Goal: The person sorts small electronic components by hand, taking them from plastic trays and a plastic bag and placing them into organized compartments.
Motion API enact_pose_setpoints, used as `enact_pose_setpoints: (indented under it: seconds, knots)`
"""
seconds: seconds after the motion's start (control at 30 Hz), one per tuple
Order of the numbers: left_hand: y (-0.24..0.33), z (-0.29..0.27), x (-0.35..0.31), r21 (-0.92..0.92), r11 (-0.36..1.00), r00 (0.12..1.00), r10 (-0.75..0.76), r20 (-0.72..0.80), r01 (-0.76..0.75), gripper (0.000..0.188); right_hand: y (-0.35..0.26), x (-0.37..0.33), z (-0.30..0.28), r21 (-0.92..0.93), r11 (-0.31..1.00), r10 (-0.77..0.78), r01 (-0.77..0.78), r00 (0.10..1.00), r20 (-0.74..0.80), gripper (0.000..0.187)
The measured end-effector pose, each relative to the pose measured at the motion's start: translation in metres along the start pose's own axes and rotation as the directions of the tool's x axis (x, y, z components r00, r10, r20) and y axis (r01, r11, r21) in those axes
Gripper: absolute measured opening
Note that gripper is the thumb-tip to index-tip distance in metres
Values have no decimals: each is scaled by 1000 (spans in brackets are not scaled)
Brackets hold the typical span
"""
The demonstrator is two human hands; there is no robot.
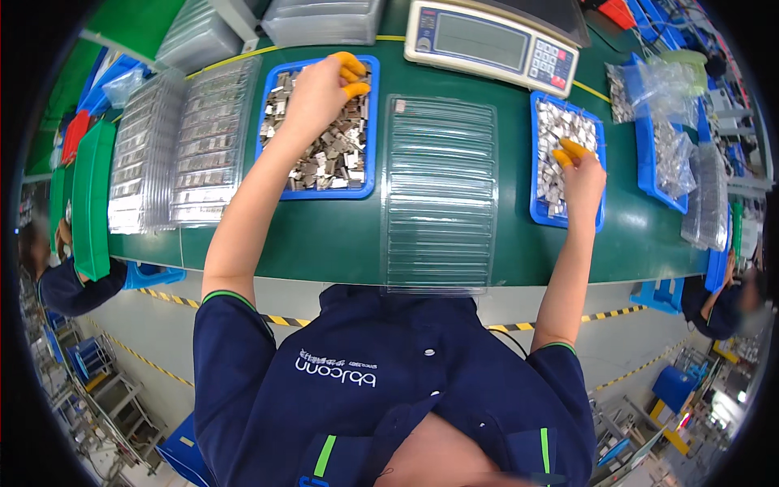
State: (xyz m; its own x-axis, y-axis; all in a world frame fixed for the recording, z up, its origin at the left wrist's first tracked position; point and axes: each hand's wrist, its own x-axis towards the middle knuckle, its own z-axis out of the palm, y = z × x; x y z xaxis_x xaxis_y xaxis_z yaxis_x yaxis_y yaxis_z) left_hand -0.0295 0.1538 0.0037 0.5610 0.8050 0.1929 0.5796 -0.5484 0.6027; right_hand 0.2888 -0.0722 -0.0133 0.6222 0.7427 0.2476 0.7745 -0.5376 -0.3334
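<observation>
Over a blue tray (369,162) heaped with small metal parts (333,162), my left hand (320,93) is at the far right part, yellow covers on its fingertips. Its curled fingers stand apart from the thumb, and nothing shows between them. My right hand (583,178) is above a smaller blue tray (602,215) of whitish-silver small parts (560,122). Thumb and forefinger, also in yellow covers, come close together there; anything between them is too small to make out. Between the hands lies a clear plastic slotted tray (442,195), with one small part (400,105) at its far left corner.
A digital scale (487,40) stands at the back. Stacked clear trays (211,146) with parts are at left, near a green bin (93,199). More blue trays (649,162) and plastic bags (665,89) sit at right. Other people (77,284) work at both sides.
</observation>
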Motion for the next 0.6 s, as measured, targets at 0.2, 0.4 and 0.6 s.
enact_pose_setpoints:
  seconds: [0.2, 0.4, 0.6]
  knots:
    - [5, -24, -27, -548, 832, 996, -81, 30, 84, 24, -13, -8, -15, 69, 997, 14, -20, 995, 96, 18]
    - [29, -26, -56, -763, 572, 950, -252, 184, 300, 26, -8, -6, -20, 281, 957, -32, 74, 988, -150, 13]
    - [59, -18, -77, -894, 399, 967, -224, 120, 203, 29, -40, -16, -28, 605, 796, 87, 11, 988, -131, 30]
